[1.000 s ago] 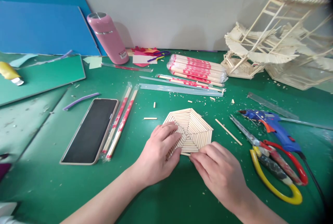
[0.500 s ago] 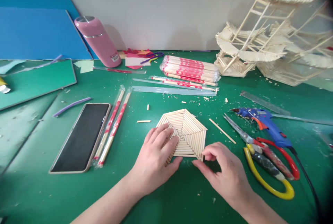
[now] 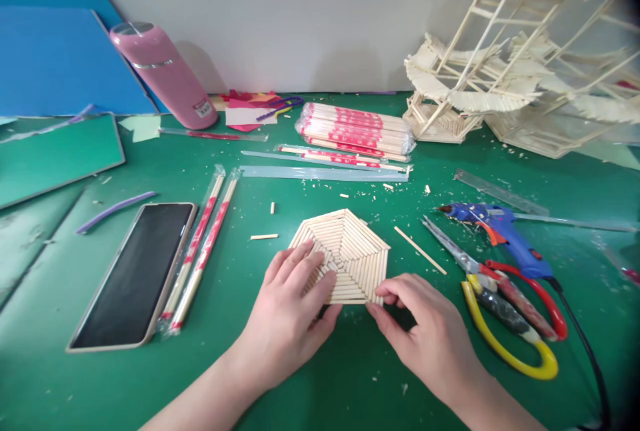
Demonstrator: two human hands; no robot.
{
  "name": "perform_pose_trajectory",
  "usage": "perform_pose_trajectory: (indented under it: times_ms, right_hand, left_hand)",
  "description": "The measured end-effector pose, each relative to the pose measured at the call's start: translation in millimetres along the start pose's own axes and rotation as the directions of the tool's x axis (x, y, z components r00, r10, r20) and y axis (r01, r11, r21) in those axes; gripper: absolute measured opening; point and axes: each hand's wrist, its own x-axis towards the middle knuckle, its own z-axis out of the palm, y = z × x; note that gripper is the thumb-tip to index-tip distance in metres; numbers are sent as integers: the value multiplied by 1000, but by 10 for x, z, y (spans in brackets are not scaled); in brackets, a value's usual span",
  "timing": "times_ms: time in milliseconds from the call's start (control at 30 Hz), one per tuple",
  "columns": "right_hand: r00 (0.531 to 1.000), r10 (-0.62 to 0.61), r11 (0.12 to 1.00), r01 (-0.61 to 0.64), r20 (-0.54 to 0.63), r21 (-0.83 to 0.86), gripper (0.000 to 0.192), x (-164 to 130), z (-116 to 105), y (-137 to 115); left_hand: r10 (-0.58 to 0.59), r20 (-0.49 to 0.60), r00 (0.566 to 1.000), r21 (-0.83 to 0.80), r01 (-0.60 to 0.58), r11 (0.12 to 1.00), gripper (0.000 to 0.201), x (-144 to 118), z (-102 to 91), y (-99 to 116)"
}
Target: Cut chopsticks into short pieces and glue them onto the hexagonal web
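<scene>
Left hand [image 3: 293,311] flat and open on wooden-stick hexagon [image 3: 350,251], mid-table [image 3: 300,391]. Right hand [image 3: 425,331] at hexagon's 5 o'clock corner, fingertips apparently pinching it. Scissors [image 3: 505,304] at 3 o'clock.

Hexagon panel [image 3: 345,254]: pale matt wood sticks; phone [image 3: 131,274] glossy glass; mat [image 3: 320,391] matt green.

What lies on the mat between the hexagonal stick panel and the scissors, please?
In the head view, one loose wooden stick lies diagonally on the green mat between the hexagonal stick panel and the scissors, touching neither.
</scene>
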Motion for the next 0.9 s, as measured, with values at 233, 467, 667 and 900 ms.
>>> perform_pose_trajectory:
  times_ms: [233,467,667,900]
  right_hand:
    - [1000,5,1000,-6,-20,-29,2,0,18,18]
    - [1000,-13,1000,13,3,21,9,-16,9,44]
    - [1000,-12,1000,12,-6,7,7,-20,24,61]
    - [999,-26,1000,26,-39,-10,4,0,22,52]
  left_hand:
    - [12,-24,1000,95,-10,995,18,33,42,76]
    - [41,-11,999,131,-39,991,21,127,93,207]
    - [49,-54,997,96,-44,994,17,140,127,251]
    - [56,-93,994,89,-48,995,13,133,153,245]
